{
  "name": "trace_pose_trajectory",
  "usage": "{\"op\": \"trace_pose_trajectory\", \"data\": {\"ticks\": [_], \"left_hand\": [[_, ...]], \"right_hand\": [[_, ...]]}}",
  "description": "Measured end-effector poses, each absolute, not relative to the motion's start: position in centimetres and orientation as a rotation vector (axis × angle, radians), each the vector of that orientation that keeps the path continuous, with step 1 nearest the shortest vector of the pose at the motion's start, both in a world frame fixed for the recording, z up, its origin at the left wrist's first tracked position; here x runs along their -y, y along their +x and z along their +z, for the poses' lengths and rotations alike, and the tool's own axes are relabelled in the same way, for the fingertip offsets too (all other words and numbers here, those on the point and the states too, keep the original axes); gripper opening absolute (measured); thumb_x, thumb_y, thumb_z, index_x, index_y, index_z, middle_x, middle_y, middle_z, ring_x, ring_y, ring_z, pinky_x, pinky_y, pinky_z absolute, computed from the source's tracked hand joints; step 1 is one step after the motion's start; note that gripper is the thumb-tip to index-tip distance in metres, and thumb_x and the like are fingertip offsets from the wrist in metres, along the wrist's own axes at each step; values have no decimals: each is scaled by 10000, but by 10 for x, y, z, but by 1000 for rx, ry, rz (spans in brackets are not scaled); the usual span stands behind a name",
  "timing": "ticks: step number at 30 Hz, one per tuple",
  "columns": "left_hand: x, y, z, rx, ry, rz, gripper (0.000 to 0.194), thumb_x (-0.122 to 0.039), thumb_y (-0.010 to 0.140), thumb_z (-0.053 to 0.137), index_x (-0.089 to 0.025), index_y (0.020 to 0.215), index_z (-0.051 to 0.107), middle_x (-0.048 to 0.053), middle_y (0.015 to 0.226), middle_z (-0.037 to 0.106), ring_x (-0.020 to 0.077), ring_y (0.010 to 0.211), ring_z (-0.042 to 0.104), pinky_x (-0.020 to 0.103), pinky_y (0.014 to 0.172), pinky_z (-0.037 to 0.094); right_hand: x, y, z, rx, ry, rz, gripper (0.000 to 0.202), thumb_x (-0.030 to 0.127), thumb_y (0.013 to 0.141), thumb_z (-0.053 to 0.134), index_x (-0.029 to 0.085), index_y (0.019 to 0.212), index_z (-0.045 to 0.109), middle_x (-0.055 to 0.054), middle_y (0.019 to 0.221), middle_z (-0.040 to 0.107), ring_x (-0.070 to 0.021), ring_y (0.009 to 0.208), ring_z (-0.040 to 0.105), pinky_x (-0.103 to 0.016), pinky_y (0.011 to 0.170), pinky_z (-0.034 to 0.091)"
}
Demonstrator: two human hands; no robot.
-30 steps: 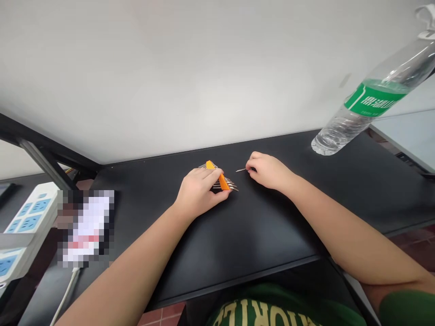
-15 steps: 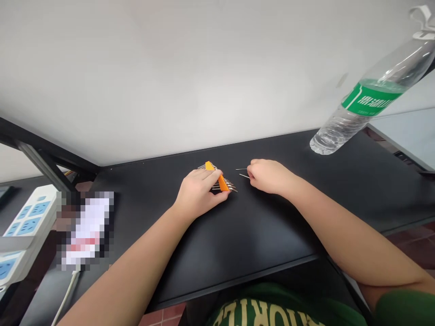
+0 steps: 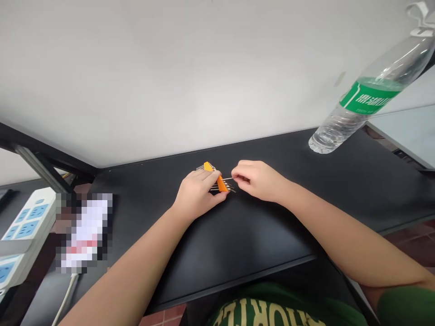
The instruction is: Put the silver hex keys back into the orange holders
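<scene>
Gripping the orange holder (image 3: 222,184), the left hand (image 3: 199,190) is closed over it on the black tabletop (image 3: 238,240). Several metal rods (image 3: 232,189) project from both sides. The right hand (image 3: 256,180) pinches one thin rod (image 3: 229,178) between thumb and fingers, its free end at the holder; whether it is inserted cannot be determined. A plastic bottle (image 3: 370,97) stands well apart, rightward.

Your orange holder (image 3: 223,185) lies slanted before you, partly covered, with silvery metal rods (image 3: 200,168) jutting from both sides. The thin metal rod (image 3: 228,178) you pinch lies nearly level, its visible end at the holder's orange face.
</scene>
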State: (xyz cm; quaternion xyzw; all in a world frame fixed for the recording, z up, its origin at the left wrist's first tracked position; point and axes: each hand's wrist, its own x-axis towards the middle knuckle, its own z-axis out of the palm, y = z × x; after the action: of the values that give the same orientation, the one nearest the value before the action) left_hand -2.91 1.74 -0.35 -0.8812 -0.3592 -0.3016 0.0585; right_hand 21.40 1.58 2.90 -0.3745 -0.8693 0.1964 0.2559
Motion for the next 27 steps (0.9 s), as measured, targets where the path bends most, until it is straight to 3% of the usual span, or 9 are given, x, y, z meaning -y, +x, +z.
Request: {"op": "trace_pose_trajectory", "data": {"ticks": [9, 16, 20, 23, 27], "left_hand": [[-17, -28, -2, 1106, -2684, -886, 278, -341, 864, 714, -213, 1103, 653, 43, 915, 778, 232, 817, 731, 379, 757, 545], [-13, -23, 4, 1088, -2718, -859, 183, -295, 855, 674, -219, 1019, 648, 9, 764, 707, 198, 702, 656, 353, 688, 496], [-11, -20, 7, 1029, -2773, -871, 87, -264, 880, 642, -227, 958, 634, 3, 761, 693, 184, 702, 633, 344, 685, 476], [-10, -20, 8, 1027, -2803, -880, 96, -267, 901, 641, -230, 990, 637, 16, 812, 712, 191, 762, 657, 344, 718, 489], [-9, -22, 9, 964, -2785, -957, 281, -291, 904, 669, -232, 1176, 633, 48, 931, 765, 221, 874, 719, 368, 802, 533]], "right_hand": [[-11, 214, 34, 2465, -1069, 350, 229, 149, 1012, 452, 187, 910, 654, -43, 907, 600, -138, 687, 474, -274, 630, 350], [-1, 207, 33, 2607, -995, 153, 322, 40, 969, 368, 185, 855, 632, -40, 893, 569, -143, 649, 367, -296, 570, 269], [-4, 202, 29, 2397, -890, 582, 266, 128, 1001, 467, 193, 847, 675, -32, 919, 616, -133, 723, 504, -277, 654, 389], [-13, 200, 22, 2036, -866, 1083, 68, 282, 941, 680, 218, 924, 693, -2, 864, 627, -137, 744, 574, -278, 701, 464], [-25, 199, 10, 1656, -886, 1563, 336, 414, 796, 851, 208, 882, 600, 23, 793, 636, -133, 702, 580, -268, 650, 475]]}}
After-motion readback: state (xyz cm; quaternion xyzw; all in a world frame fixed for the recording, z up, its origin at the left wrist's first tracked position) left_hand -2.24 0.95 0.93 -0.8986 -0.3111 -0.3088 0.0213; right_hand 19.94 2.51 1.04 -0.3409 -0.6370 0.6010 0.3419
